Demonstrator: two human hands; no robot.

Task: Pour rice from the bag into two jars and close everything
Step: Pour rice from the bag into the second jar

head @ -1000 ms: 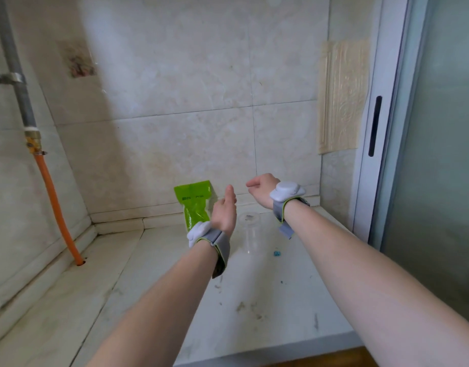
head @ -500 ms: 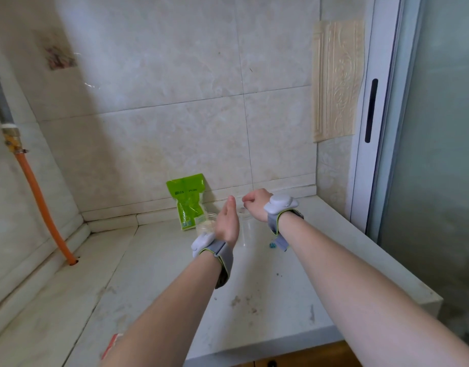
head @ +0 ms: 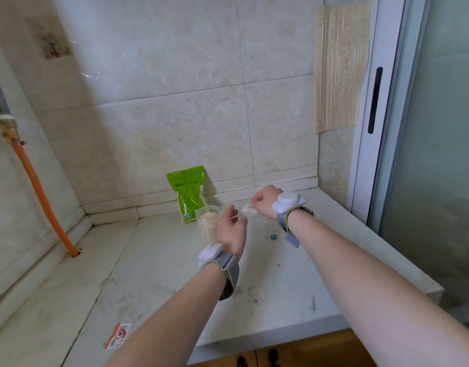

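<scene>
Counter [head: 154, 260] holds one bag [head: 187, 192], two jars [head: 207, 226] [head: 255, 217]; left hand [head: 232, 229], right hand [head: 265, 201] above.

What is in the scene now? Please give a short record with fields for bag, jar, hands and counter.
bag: green bag leans upright against the back wall
jar: clear jar holding rice, before the bag, top looks open
left hand: fingers relaxed, beside the jar, holds nothing
right hand: fingers curled at a white lid, grip unclear
counter: small blue item; red-and-white card at the near left
</scene>
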